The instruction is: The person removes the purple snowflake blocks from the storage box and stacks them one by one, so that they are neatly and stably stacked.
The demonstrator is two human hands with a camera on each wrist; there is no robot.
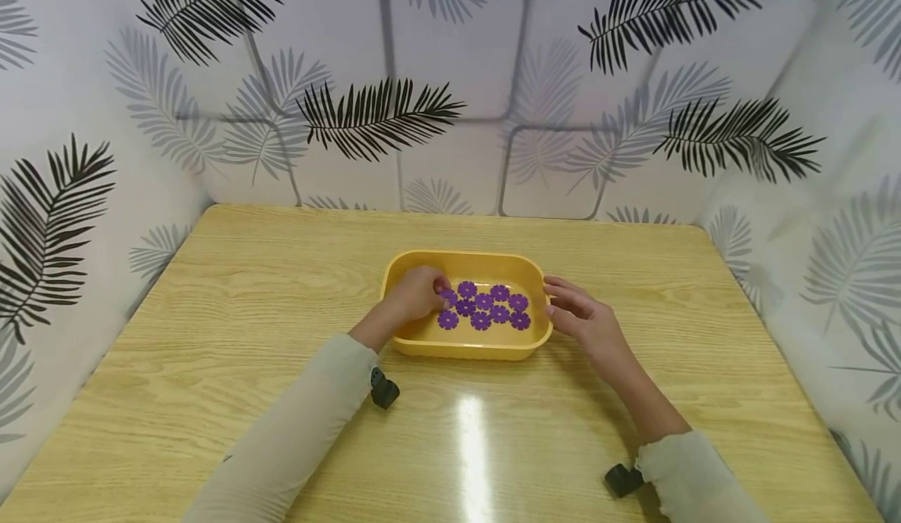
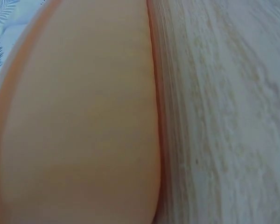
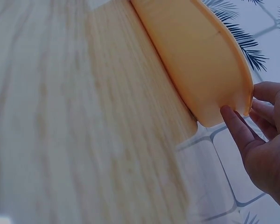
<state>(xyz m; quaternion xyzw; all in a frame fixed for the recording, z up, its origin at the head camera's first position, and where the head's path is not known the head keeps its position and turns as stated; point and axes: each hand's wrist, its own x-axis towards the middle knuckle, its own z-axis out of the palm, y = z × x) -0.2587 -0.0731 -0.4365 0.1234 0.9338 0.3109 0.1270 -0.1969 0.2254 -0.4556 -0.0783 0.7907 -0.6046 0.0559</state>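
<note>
In the head view a yellow plastic bin (image 1: 464, 349) stands on the wooden table, with several purple notched snowflake discs (image 1: 481, 320) lying flat on its floor. My left hand (image 1: 417, 295) reaches over the bin's left side and pinches one purple disc (image 1: 448, 296) between thumb and fingertips, at the left of the others. At the right end, my right hand (image 1: 590, 324) rests its thumb and relaxed fingertips against the outside of the bin. The right wrist view shows that thumb (image 3: 233, 123) on the outer wall and the fingers by the rim. In the left wrist view only the bin's wall (image 2: 79, 116) shows large; the left hand is hidden there.
The wooden table (image 1: 246, 296) spreads around the bin. Leaf-patterned sheeting (image 1: 450, 171) rises behind the table and along both sides. A dark wrist camera (image 1: 383, 388) sits at the left sleeve, another camera (image 1: 622, 480) at the right.
</note>
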